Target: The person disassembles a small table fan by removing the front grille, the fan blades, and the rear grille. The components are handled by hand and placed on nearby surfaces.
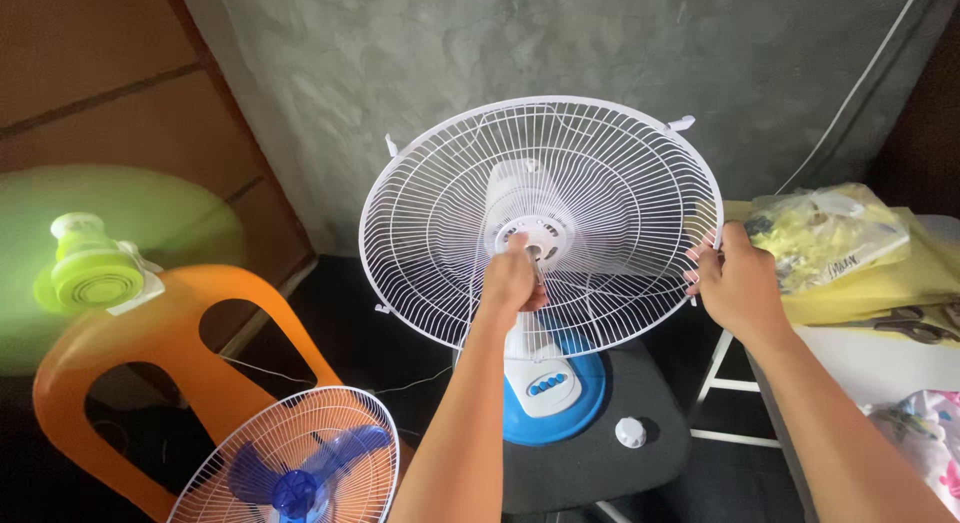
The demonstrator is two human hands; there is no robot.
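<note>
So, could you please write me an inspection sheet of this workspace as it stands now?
Surface: dark stool top bearing the fan base and a white knob.
Job's things: white rear grille on the fan motor.
Clutter: plastic bag, scissors, yellow cloth.
Grippers: left hand at the grille's hub; right hand gripping its rim.
Cables: white cord along the wall.
Surroundings: orange chair, green clip fan, blue-bladed fan.

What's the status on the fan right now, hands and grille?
Left hand pinched at the motor hub, through the white rear grille. Right hand grips the grille's rim. Small white knob loose beside the blue base.
</note>
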